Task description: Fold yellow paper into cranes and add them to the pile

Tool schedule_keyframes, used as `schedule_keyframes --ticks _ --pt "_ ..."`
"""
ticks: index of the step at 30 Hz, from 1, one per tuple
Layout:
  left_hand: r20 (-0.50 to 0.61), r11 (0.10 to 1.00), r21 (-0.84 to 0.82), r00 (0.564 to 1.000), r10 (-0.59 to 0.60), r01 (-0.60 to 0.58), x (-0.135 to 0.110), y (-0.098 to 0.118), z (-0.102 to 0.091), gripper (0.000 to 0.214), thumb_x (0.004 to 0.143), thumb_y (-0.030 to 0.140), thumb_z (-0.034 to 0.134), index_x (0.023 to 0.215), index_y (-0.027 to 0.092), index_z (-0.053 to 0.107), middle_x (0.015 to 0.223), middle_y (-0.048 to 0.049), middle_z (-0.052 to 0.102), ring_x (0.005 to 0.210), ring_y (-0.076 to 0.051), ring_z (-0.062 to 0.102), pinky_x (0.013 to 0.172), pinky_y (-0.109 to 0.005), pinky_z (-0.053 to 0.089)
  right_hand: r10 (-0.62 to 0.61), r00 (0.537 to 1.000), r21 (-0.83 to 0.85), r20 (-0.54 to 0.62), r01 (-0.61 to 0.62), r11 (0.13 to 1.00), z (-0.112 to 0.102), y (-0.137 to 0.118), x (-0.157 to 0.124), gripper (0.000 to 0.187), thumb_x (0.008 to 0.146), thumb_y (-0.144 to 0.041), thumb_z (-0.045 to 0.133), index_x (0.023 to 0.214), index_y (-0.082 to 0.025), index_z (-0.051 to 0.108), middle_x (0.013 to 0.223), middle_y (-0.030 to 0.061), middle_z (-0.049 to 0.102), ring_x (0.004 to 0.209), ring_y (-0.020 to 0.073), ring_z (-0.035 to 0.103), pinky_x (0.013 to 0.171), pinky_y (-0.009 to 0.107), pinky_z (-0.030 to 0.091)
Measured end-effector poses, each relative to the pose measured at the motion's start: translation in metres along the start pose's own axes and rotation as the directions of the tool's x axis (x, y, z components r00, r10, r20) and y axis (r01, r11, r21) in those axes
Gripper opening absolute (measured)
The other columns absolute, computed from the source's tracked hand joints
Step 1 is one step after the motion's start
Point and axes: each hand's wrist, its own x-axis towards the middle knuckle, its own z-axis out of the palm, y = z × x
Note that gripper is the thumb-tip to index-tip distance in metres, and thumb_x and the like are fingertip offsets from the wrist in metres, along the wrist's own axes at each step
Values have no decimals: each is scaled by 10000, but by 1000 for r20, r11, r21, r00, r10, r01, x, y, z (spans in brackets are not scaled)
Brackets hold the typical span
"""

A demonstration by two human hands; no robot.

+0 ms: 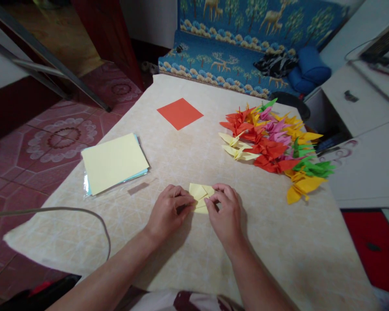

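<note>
A small piece of folded yellow origami paper [199, 193] lies on the table in front of me, with crossing creases and flaps on its face. My left hand [173, 205] grips its left edge, thumb and fingers pinched together. On the other side my right hand [225, 209] pinches the right part, the thumb pressed near the middle flap and the fingers at the upper right corner. Finished paper cranes [272, 142] in red, pink, yellow, orange and green sit in rows to the right.
A stack of yellow and blue paper sheets [115, 162] in a clear wrapper lies at left. Further back is a red paper square [180, 113]. A cable [84, 210] crosses the table's left corner. Beyond the cloth-covered table [168, 160] stands a blue patterned sofa [207, 60].
</note>
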Motion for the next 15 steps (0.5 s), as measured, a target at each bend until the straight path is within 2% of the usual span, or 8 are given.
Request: schedule_keyframes --ticks 2,7,15 --pt "17 1000 21 1000 -5 5 0 1 -1 173 806 161 616 932 228 713 863 -43 639 849 -194 534 757 -353 444 -6 1000 -7 -2 6 1000 0 0 0 173 764 -156 649 642 -208 538 989 48 596 970 214 538 875 377 417" --pt "89 995 95 996 -8 -1 4 6 -4 385 794 149 597 1172 213 618 1073 -86 588 972 -230 523 829 -382 448 -22 1000 -6 10 22 1000 -1 0 -1 142 793 -153 609 678 -204 542 1005 58 593 982 215 534 882 379 414" --pt "112 982 183 993 26 -46 5 5 -4 329 833 191 558 1146 254 641 1125 -85 567 943 -219 532 800 -368 459 -1 1000 -22 9 1 1000 -2 -3 -1 146 767 -126 602 678 -212 523 1009 66 587 985 226 535 892 400 415"
